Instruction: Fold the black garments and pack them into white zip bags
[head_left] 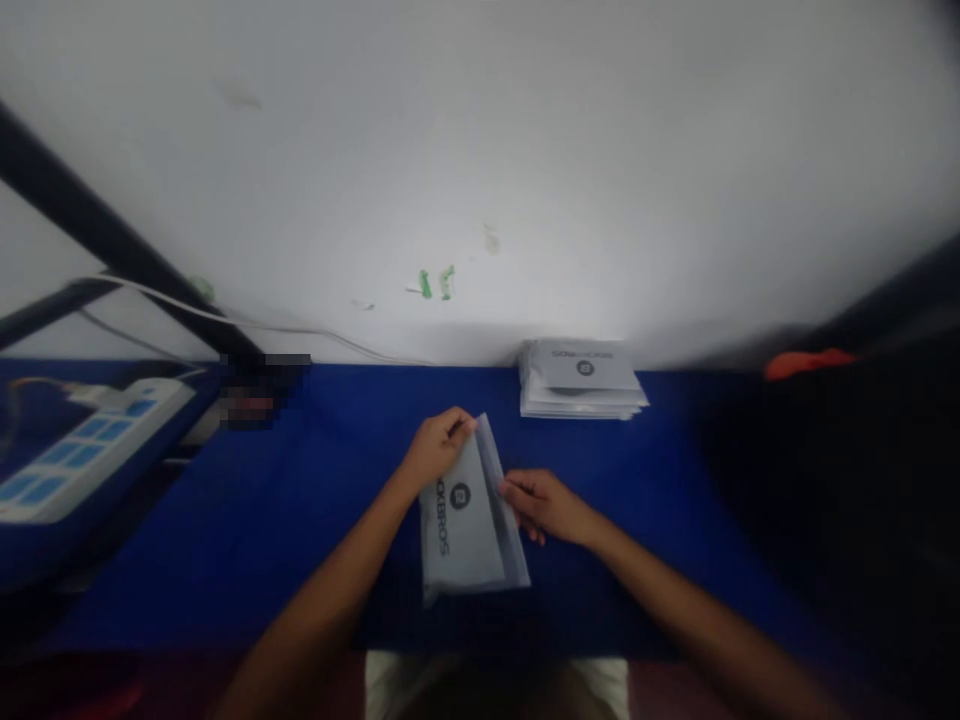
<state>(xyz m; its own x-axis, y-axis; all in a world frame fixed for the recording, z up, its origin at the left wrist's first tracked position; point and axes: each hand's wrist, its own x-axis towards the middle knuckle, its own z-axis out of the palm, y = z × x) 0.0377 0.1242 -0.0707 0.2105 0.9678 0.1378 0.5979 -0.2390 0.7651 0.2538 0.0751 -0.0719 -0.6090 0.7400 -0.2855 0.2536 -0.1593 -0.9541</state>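
1. One grey lettered packet [469, 535] held over the near middle of the tabletop [285, 520]; contact with the surface impossible to tell.
2. Left hand [435, 447]: fingers pinching the far end of the packet, partly covering the lettering.
3. Right hand [551, 507]: fingers closed on the clear strip [512, 555] along the packet's right edge.
4. Stage, by judgement: handling of this packet under way, with its edge not yet let go; similar packets in a neat stack [581, 385] at the rear, slightly right of centre. Finished or waiting, impossible to tell.
5. Surface: blue, with a power strip [94, 445] at far left.
6. Room: pale wall [637, 200] behind, marked with green scraps [425, 284]; white cable [244, 324] along its foot; black bars [135, 245] at left; blurred orange object [810, 363] at right.
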